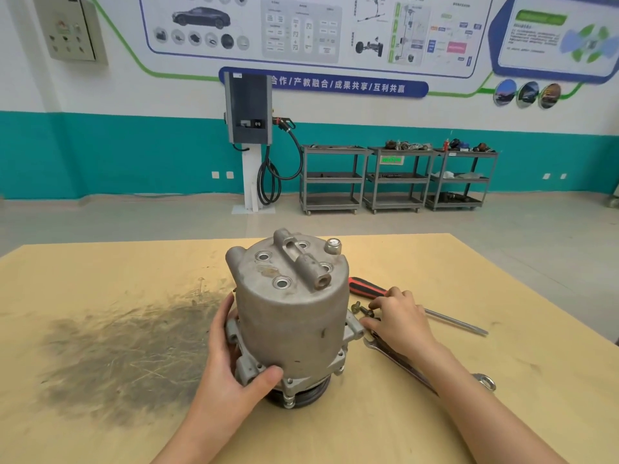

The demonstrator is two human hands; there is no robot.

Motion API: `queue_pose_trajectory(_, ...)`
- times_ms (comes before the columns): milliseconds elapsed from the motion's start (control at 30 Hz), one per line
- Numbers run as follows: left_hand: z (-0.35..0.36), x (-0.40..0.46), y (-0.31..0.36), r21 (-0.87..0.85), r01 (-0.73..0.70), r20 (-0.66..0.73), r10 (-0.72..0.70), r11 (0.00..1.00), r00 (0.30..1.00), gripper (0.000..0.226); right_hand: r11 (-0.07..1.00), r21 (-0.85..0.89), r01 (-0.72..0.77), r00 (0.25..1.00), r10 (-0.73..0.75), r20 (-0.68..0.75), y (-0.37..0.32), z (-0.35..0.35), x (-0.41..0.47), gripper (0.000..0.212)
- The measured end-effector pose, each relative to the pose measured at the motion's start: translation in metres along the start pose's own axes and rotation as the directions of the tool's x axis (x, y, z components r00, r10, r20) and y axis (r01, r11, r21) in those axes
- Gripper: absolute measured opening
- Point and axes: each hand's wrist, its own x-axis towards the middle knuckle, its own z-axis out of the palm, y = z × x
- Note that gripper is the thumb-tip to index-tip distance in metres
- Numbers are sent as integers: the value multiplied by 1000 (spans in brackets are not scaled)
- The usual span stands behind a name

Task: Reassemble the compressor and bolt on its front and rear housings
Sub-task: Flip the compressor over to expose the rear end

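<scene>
At table centre the compressor [290,316] stands on end, our left hand [231,356] gripping its flange. Right hand [398,318] reaches the loose bolts [362,309]; grip can't be told. Risk: bolts scatter, or compressor tips w/ one-hand hold.

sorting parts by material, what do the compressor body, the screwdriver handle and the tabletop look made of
Compressor body: likely cast aluminium, with a dull grey, slightly rough, unpainted surface and moulded lugs.
Screwdriver handle: probably plastic or rubber, glossy red with black stripes.
Tabletop: looks like plywood or fibreboard, matte tan and smudged dark grey on the left.
</scene>
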Motion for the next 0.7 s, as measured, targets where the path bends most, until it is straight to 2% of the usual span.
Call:
queue_pose_trajectory(67, 0, 0, -2, 1, -8, -1, 8, 1000, 1000, 108, 1000, -4, -13, 1000, 12, -21, -3, 3, 1, 33)
queue_pose_trajectory(200, 1, -1, 2, 0, 9, -7, -9, 1000, 1000, 109, 997, -66, -29, 998, 24, -64, -6, 9, 0, 29)
queue_pose_trajectory(333, 1, 0, 2, 26, -22, -20, 22, 999, 1000, 109, 981, -193, 15, 990, -41, -133, -6, 9, -2, 27)
queue_pose_trajectory(467, 1, 0, 1, 41, -31, -25, 32, 999, 999, 98, 974, -222, 42, 975, -88, -202, -2, 6, -5, 29)
queue_pose_trajectory(533, 1, 0, -1, 44, -35, -32, 37, 998, 999, 101, 993, -100, 65, 951, -92, -296, -2, 5, -5, 28)
queue_pose_trajectory(567, 2, 1, -1, 45, -38, -36, 39, 998, 999, 102, 995, 38, 88, 939, -71, -336, -2, 3, -6, 25)
queue_pose_trajectory(633, 2, 1, 0, 48, -44, -36, 45, 998, 998, 99, 933, 343, 112, 937, 15, -348, -3, -4, -8, 20)
queue_pose_trajectory(667, 2, 1, 0, 49, -41, -33, 43, 998, 999, 96, 907, 407, 112, 944, 31, -329, -4, -6, -10, 19)
queue_pose_trajectory(700, 2, 1, 0, 41, -35, -31, 36, 999, 999, 94, 917, 380, 122, 948, 5, -318, -4, -6, -11, 19)
